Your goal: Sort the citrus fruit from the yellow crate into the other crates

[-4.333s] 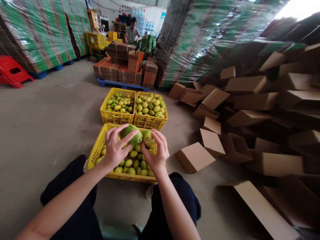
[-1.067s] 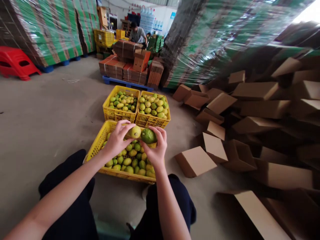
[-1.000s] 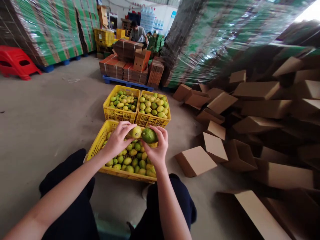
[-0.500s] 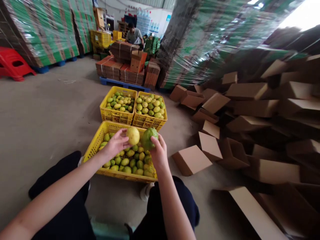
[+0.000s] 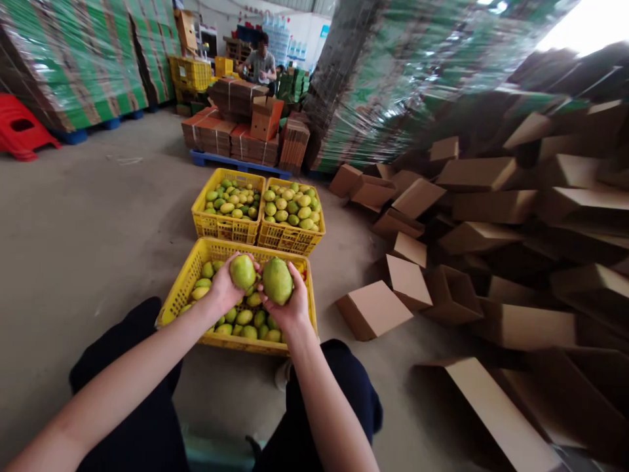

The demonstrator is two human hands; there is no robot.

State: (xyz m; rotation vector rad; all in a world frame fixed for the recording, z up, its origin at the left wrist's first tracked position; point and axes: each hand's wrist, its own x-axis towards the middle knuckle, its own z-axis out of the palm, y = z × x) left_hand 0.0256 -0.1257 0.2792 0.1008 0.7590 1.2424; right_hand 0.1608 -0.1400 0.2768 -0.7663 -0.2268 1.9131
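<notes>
My left hand (image 5: 223, 292) is closed around a yellow-green lemon (image 5: 242, 271). Just to its right, my right hand (image 5: 297, 307) grips a larger, greener lemon (image 5: 278, 282) with an uneven surface. Both fruits are held side by side, slightly apart, above a yellow plastic crate (image 5: 236, 343). Many green and yellow lemons lie inside this crate, partly hidden by my hands and forearms.
Two more yellow crates, a left one (image 5: 223, 229) and a right one (image 5: 289, 241), stand behind, full of lemons. Open cardboard boxes (image 5: 376, 308) are heaped on the right. Flattened cartons sit on a blue pallet (image 5: 240, 162), with a person (image 5: 263, 62) beyond. A red stool (image 5: 22, 128) stands left.
Both fruits have turned in my hands; the left one now shows a greener side. My hands have moved slightly left, and the right fruit is lower. The person behind is more upright.
</notes>
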